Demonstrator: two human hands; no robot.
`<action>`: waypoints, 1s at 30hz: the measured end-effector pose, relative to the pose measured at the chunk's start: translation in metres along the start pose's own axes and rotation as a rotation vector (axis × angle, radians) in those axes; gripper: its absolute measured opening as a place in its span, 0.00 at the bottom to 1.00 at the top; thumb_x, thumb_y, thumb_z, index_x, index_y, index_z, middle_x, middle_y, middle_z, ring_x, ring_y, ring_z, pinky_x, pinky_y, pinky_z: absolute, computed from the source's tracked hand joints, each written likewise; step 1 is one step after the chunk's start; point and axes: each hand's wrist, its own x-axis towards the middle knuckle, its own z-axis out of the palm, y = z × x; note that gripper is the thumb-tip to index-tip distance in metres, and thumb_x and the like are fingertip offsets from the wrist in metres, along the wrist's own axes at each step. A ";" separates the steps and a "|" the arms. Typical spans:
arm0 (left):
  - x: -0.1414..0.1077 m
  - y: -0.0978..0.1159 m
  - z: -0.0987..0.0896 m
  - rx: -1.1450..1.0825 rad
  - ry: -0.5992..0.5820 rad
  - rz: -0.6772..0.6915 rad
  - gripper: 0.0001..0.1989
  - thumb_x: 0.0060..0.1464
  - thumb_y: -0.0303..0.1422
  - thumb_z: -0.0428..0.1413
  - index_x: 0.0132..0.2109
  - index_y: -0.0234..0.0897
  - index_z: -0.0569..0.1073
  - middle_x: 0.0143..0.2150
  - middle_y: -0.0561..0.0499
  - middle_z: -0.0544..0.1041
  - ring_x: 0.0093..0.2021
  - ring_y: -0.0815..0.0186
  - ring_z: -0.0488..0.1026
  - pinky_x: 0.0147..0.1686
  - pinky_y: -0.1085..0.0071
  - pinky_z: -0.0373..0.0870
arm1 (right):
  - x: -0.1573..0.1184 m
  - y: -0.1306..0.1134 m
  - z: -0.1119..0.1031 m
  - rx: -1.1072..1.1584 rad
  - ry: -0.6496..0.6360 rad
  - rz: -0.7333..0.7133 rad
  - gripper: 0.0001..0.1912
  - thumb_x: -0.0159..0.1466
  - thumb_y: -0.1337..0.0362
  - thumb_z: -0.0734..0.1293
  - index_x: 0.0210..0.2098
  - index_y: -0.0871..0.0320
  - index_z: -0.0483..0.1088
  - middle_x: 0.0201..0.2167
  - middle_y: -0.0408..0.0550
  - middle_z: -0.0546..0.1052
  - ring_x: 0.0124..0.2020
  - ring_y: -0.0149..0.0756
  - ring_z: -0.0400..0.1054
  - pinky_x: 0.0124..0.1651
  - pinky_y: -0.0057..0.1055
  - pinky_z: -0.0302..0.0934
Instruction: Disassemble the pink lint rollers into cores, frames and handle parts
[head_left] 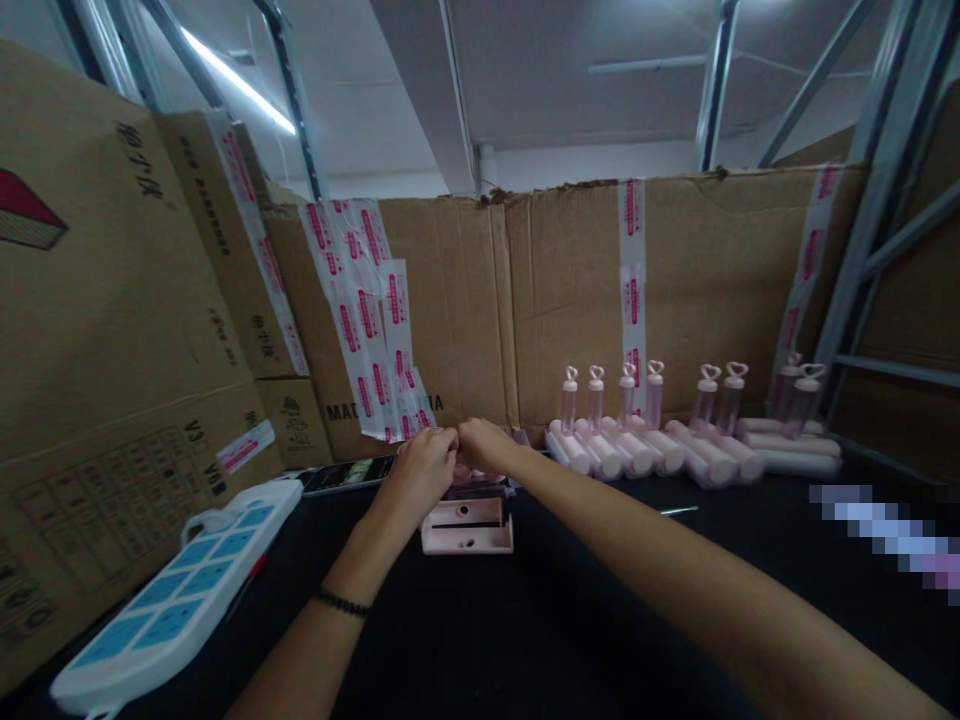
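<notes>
Out at the back middle of the black table, my left hand [429, 464] and my right hand [486, 446] meet close together. Fingers on both are bent and closed; whatever they pinch is hidden behind them. Under and behind my right hand lie some small pink pieces [478, 480], too blurred to name. Nearer to me sits a pale pink plastic housing [469, 541], a long open shell with a small round hole in each of its two long parts. Neither hand touches it.
To the right, several pink cylinders with clear tubes and heart-shaped loops [654, 400] line the cardboard wall [570, 300]. A thin metal tool [679, 511] lies before them. On the left are a white power strip [187, 580] and a phone-like dark device [349, 476].
</notes>
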 end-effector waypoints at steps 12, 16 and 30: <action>0.000 0.000 0.000 0.047 0.023 -0.006 0.11 0.66 0.37 0.57 0.50 0.34 0.75 0.49 0.46 0.78 0.46 0.60 0.77 0.48 0.57 0.76 | -0.015 0.021 -0.021 0.060 0.169 -0.071 0.18 0.71 0.58 0.68 0.56 0.59 0.70 0.55 0.53 0.74 0.51 0.44 0.73 0.52 0.47 0.71; -0.001 0.007 -0.004 0.025 0.055 0.019 0.05 0.65 0.28 0.54 0.39 0.35 0.74 0.39 0.47 0.78 0.43 0.59 0.76 0.45 0.62 0.72 | -0.043 0.046 -0.030 0.056 0.205 -0.049 0.16 0.71 0.59 0.68 0.55 0.59 0.71 0.54 0.53 0.75 0.50 0.43 0.73 0.52 0.46 0.71; -0.033 0.105 -0.013 -0.080 -0.020 0.535 0.14 0.65 0.33 0.53 0.29 0.38 0.70 0.26 0.54 0.76 0.28 0.65 0.73 0.30 0.68 0.59 | -0.115 0.065 0.014 0.082 0.236 -0.013 0.15 0.71 0.59 0.68 0.53 0.60 0.72 0.52 0.52 0.76 0.50 0.43 0.74 0.52 0.46 0.71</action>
